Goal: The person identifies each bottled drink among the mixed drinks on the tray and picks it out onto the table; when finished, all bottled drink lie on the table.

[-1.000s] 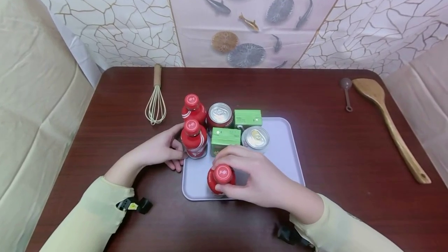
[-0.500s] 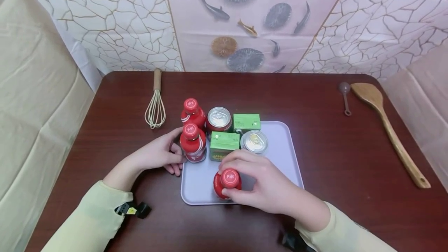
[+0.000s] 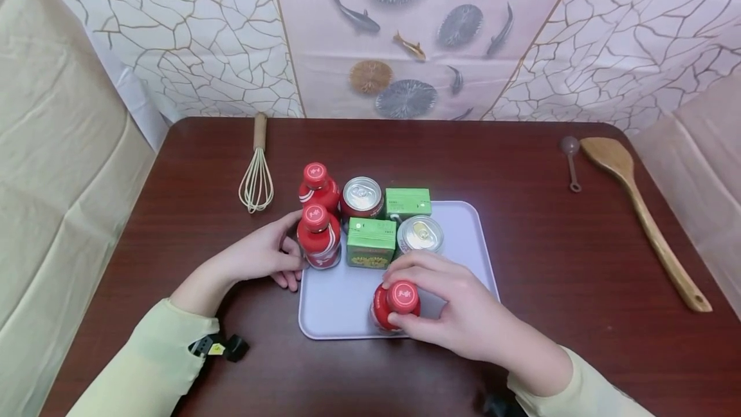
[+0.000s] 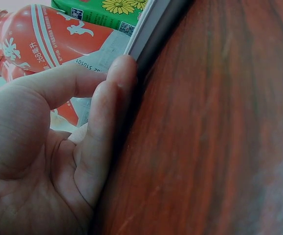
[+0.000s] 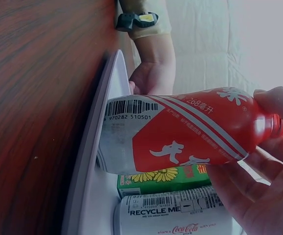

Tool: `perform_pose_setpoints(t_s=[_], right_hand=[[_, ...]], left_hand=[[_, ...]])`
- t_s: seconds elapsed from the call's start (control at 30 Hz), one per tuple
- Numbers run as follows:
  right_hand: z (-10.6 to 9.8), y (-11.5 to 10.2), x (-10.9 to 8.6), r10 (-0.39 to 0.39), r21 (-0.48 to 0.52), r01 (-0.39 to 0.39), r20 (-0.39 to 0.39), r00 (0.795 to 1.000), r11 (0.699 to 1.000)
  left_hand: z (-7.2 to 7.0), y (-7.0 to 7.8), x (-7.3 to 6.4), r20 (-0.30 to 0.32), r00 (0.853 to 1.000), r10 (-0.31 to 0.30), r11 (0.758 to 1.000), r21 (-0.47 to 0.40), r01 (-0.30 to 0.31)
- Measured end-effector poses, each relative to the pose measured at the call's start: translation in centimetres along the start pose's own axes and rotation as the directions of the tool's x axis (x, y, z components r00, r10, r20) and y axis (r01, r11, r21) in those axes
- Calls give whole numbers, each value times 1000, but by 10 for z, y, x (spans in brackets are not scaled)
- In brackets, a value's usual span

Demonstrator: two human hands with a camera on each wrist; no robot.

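Note:
My right hand (image 3: 457, 307) grips a red drink bottle (image 3: 383, 307) around its neck and shoulder. The bottle is upright at the front of a lilac tray (image 3: 336, 311); its base is inside the rim in the right wrist view. At the tray's left rim, my left hand (image 3: 255, 253) pinches the edge between thumb and fingers, beside a second red bottle (image 3: 321, 243). Behind that stands a third red bottle (image 3: 317, 192). Two green drink cartons (image 3: 371, 243) and two drink cans (image 3: 362, 194) stand close together beside them.
A whisk (image 3: 256, 179) lies at the back left of the dark wooden table (image 3: 521, 211). Toward the right edge are a small measuring spoon (image 3: 570, 156) and a long wooden spatula (image 3: 642, 211). A patterned cloth (image 3: 405, 37) hangs behind the table.
My right hand has moved the gripped bottle to the right along the tray's front, uncovering more of the front green carton. My left hand stays at the tray's rim.

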State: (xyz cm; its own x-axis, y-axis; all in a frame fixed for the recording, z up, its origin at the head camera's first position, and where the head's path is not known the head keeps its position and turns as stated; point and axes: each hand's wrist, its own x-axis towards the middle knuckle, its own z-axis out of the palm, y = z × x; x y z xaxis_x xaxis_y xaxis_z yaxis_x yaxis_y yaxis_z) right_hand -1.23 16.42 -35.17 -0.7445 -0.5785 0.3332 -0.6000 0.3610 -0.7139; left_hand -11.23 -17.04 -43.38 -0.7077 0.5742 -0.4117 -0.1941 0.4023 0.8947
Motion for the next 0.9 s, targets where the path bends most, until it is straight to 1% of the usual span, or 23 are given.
perform_pose_setpoints(t_s=[0.07,0.13,0.23,0.33,0.53,0.73,0.8,0.9], right_hand=[[-1,0,-1,15,-4,-15,-1,1000,1000],[-2,0,-3,7,-8,-7,-9,1000,1000],[-3,0,-6,41,-8,-41,-5,999,999],[-5,0,-9,38,-14,-38,-13,999,999],[-13,2,-16,54,-34,-55,-28,998,998],[-21,5,-19,47,-12,-47,-6,999,999],[-25,6,-20,68,-9,-68,7,998,998],[-31,5,-21,85,-30,-84,16,996,996]], left_hand=[[0,0,0,-2,1000,5,1000,0,-5],[0,-1,0,-1,1000,10,1000,1,-10],[0,-2,-1,-1,1000,9,1000,-3,-9],[0,-3,-1,-1,1000,2,1000,-8,-2],[0,-2,0,0,1000,15,1000,-3,-15],[-1,-4,1,1,1000,14,1000,-7,-14],[-1,-4,1,0,1000,16,1000,-2,-16],[-2,-4,0,-4,1000,18,1000,-2,-18]])
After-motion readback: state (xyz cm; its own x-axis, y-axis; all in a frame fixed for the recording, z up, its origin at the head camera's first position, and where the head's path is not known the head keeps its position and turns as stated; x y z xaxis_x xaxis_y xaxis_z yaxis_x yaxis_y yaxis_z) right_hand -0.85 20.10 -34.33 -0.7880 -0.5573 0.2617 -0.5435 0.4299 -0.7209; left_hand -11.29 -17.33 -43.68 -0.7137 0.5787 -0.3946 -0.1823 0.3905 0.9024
